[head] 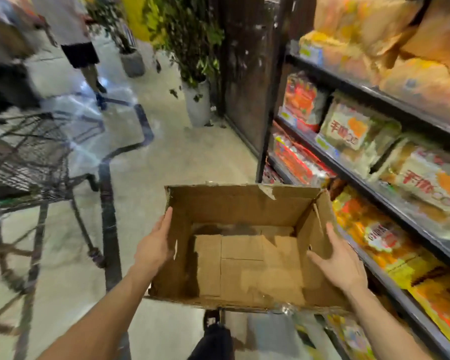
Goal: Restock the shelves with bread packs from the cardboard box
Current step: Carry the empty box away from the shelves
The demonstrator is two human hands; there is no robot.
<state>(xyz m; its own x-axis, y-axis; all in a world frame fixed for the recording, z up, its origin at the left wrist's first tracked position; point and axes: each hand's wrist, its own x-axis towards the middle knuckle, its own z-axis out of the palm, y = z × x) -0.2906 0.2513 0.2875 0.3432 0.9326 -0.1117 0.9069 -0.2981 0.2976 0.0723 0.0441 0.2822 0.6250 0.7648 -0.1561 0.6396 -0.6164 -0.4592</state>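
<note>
We can read very little here. Up and to the right of the cardboard box [244,203], a bread pack [379,144] carries a white label [346,127] with big red Chinese characters. The first looks like 手; the others are too blurred for us to be sure. A second pack [426,178], further right of the box, bears the same red characters beside an orange patch. Just right of the box, an orange pack [359,216] has a white badge [378,236] with dark lettering we cannot make out. The price tags [324,144] on the shelf edge [361,181] above the box are unreadable.
</note>
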